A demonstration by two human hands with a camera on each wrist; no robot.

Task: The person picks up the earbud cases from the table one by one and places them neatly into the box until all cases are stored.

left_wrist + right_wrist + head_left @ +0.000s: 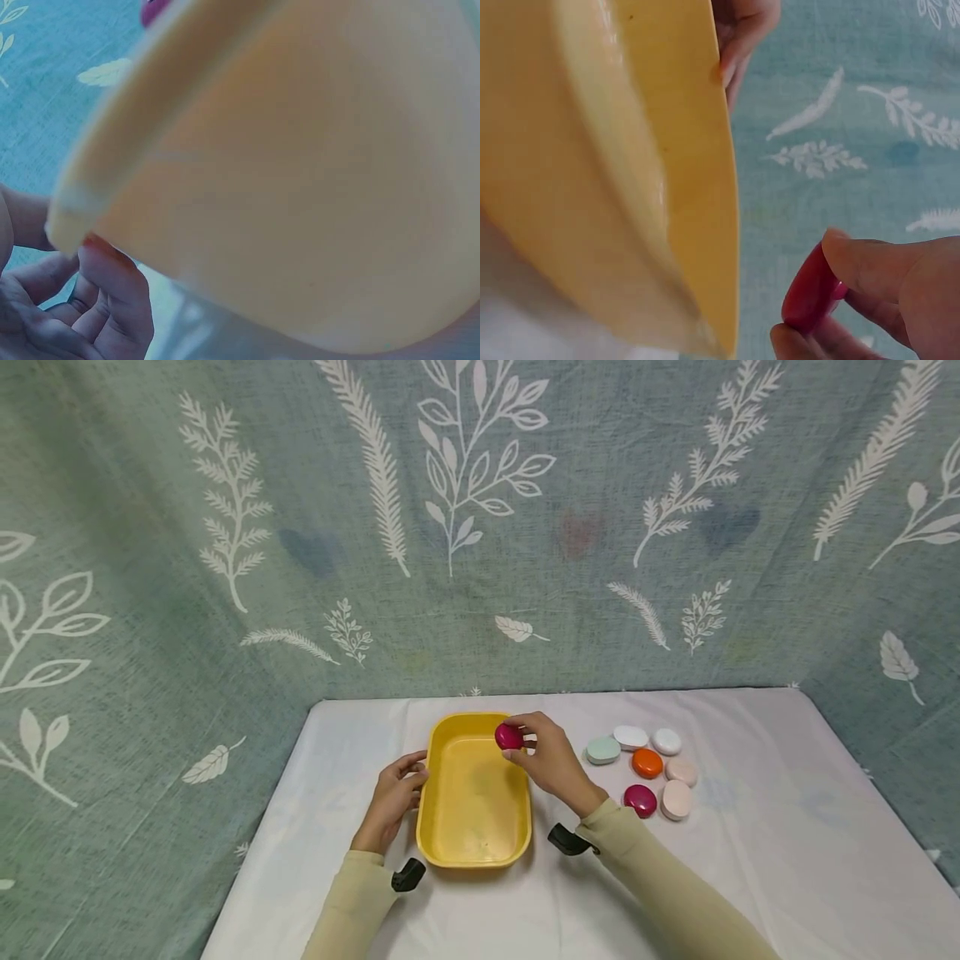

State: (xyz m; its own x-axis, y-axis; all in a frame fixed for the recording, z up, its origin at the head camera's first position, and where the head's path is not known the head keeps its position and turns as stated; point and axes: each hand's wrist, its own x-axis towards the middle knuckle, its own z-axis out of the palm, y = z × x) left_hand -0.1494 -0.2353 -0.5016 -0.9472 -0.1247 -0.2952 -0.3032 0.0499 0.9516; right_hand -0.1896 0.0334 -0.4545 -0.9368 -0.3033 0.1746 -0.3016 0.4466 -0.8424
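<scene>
A yellow plastic tray (474, 810) stands on the white-covered table with nothing in it. At its left rim is my left hand (393, 802), pinching the edge between thumb and fingers; the left wrist view shows the fingers (112, 281) at the rim. My right hand (551, 764) holds a dark pink soap bar (508, 737) over the tray's far right part. Seen from the right wrist, thumb and fingertips grip this soap bar (810, 292) by its edges, apart from the tray wall (705, 187).
Right of the tray lie several soap bars: pale green (602, 750), white (631, 737), another white (667, 742), orange (647, 763), pale pink (682, 771), peach (676, 800) and dark pink (640, 801). A green leaf-patterned curtain (480, 635) hangs behind the table.
</scene>
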